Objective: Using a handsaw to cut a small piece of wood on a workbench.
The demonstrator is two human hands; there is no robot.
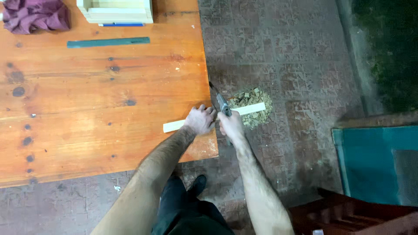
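Observation:
A pale wooden strip [250, 109] lies across the right edge of the orange wooden table [87, 100], its far end sticking out over the floor. My left hand [200, 119] presses the strip down on the table near the edge. My right hand [230, 124] grips the handle of a small hand saw [221, 102], whose thin blade crosses the strip just past the table edge.
A heap of wood offcuts [254, 104] lies on the tiled floor under the strip. On the table's far side are a green ruler [108, 42], a blue pen [121, 25], a pale wooden box [115, 11] and a purple cloth [34, 15]. A teal mat [374, 161] lies at right.

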